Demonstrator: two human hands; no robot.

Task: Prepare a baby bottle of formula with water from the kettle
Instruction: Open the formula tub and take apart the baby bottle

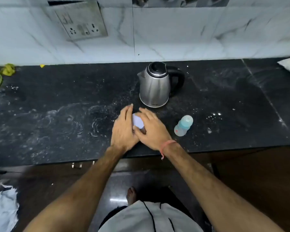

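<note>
Both hands, left [124, 129] & right [151, 129], grip a small pale packet [138, 122] on the tabletop [57, 118] btw kettle [155, 86] & edge. Prob. light, soft, tearable: pinch near top. Bottle [183, 125] stands just right, capped.

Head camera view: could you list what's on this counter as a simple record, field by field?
surface: black speckled stone counter
kettle: steel electric kettle with black lid and handle, upright, lid shut
bottle: clear baby bottle with pale blue cap, capped, right of the hands
packet: small pale lilac packet, between both hands
left hand: on packet
right hand: on packet
</note>
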